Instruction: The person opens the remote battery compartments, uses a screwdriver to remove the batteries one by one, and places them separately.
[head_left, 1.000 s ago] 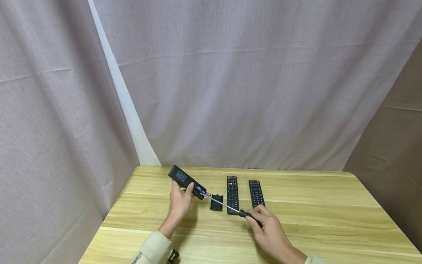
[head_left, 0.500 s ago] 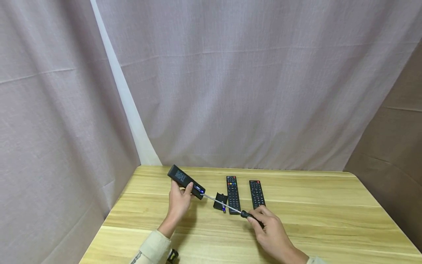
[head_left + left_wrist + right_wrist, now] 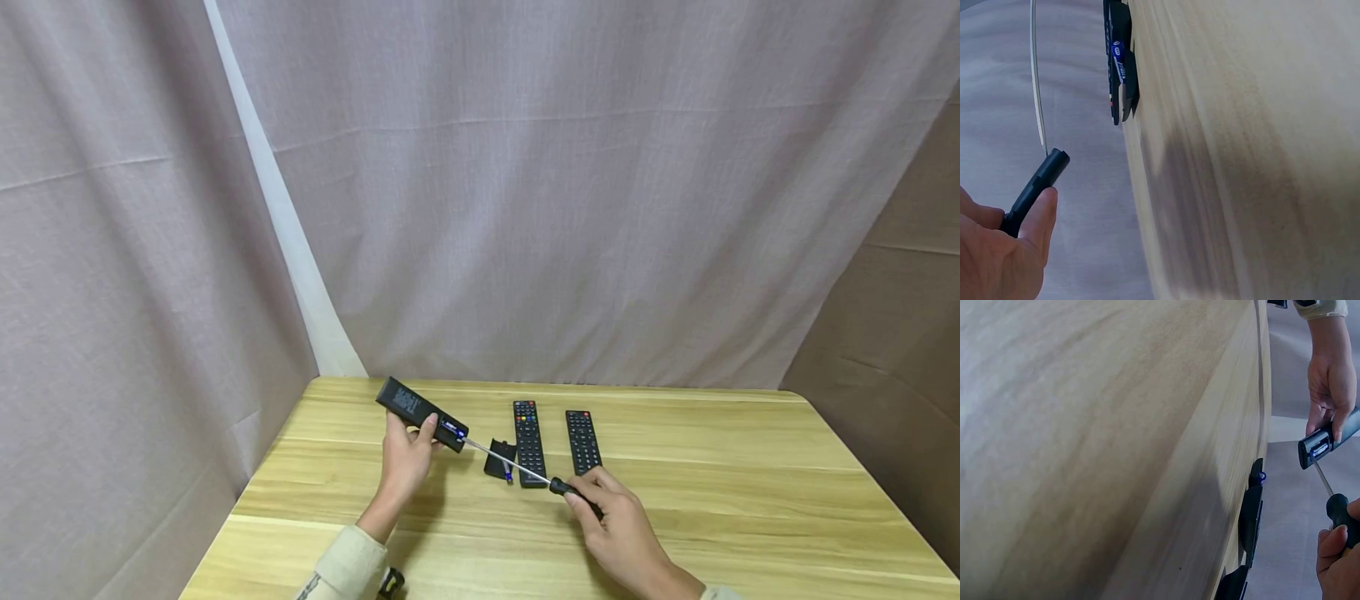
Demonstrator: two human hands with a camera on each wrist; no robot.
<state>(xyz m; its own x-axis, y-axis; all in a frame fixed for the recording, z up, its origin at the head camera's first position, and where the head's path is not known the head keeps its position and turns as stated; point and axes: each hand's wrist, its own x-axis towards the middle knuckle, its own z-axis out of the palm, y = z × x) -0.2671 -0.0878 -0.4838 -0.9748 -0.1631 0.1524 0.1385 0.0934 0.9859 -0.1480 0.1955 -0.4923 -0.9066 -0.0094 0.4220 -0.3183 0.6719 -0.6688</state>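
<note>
My left hand (image 3: 406, 458) grips a black remote (image 3: 417, 412) and holds it tilted above the table, its open battery bay (image 3: 453, 432) facing right. A blue battery still shows inside the bay. My right hand (image 3: 613, 518) grips the black handle of a screwdriver (image 3: 572, 492), whose thin shaft (image 3: 504, 461) reaches up to the bay's end. The right wrist view shows the remote (image 3: 1327, 441) with the shaft (image 3: 1321, 477) touching it. The battery cover (image 3: 498, 457) lies on the table under the shaft, a small blue battery (image 3: 509, 477) beside it.
Two more black remotes (image 3: 528, 442) (image 3: 582, 441) lie side by side, buttons up, on the wooden table (image 3: 712, 467), just right of the cover. Grey curtains hang behind the table and to its left. A small black object (image 3: 391, 582) sits at the near edge.
A blue battery has come out of the bay and now lies beside the cover, which has shifted and tipped slightly. The remote sits a little flatter in my left hand.
</note>
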